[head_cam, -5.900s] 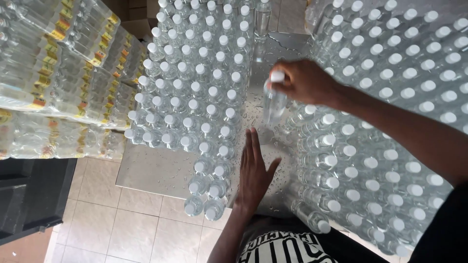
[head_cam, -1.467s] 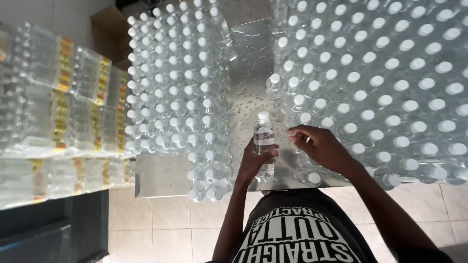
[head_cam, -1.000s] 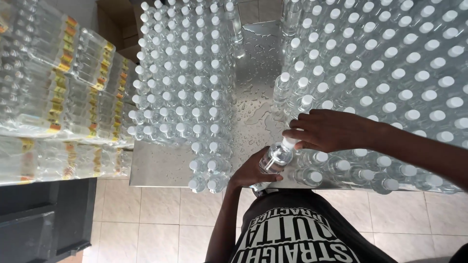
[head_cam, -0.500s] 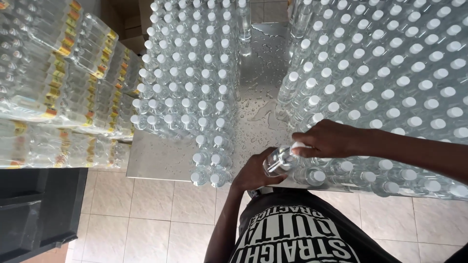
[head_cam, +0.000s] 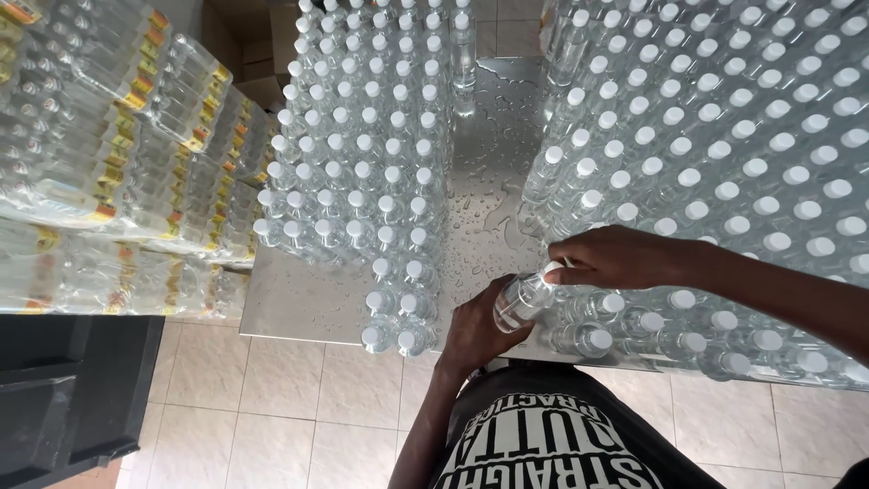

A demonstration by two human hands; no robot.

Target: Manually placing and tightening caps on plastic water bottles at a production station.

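Gripped in our left hand (head_cam: 475, 330) near the steel table's (head_cam: 308, 303) front edge, one clear bottle (head_cam: 523, 301), right hand (head_cam: 625, 258) pinching its cap; capped rows (head_cam: 362, 172) flanked both sides.

Single view, worn on the person's head, looking steeply down and forward from close above. It takes in the wet metal tabletop (head_cam: 489, 172), both hands at the near edge, and tiled floor (head_cam: 299, 407) below.

Wet steel table (head_cam: 493, 163) under capped clear bottles (head_cam: 362, 172)
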